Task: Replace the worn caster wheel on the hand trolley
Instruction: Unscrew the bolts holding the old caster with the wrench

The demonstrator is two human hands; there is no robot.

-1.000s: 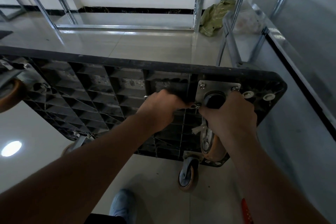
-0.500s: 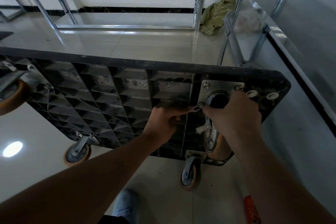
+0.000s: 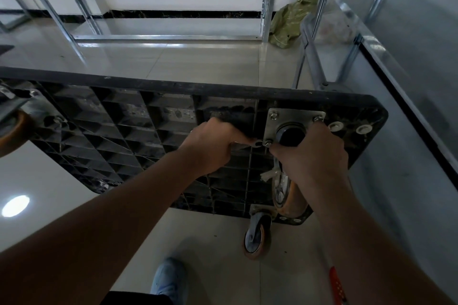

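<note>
The black hand trolley [image 3: 148, 136] stands tipped on its edge, its ribbed underside facing me. A caster with a steel mounting plate [image 3: 292, 119] and an orange-rimmed wheel [image 3: 290, 203] sits at the right end. My left hand [image 3: 210, 143] is shut on a small wrench [image 3: 252, 143] whose head sits at the plate's lower-left bolt [image 3: 268, 142]. My right hand [image 3: 314, 153] grips the caster just below the plate, its fingertips at that same bolt. A loose caster wheel [image 3: 257, 238] stands on the floor below the trolley.
Metal shelving frames [image 3: 158, 37] stand at the back, and one [image 3: 366, 47] along the right wall. A green bag [image 3: 290, 22] lies in the corner. The trolley's folded handle [image 3: 309, 49] points away. A red-handled tool [image 3: 337, 285] lies lower right. My shoe [image 3: 168, 277] is below.
My left hand has swung the wrench up and back towards the bolt after dropping lower half a second ago. The right hand has stayed on the caster.
</note>
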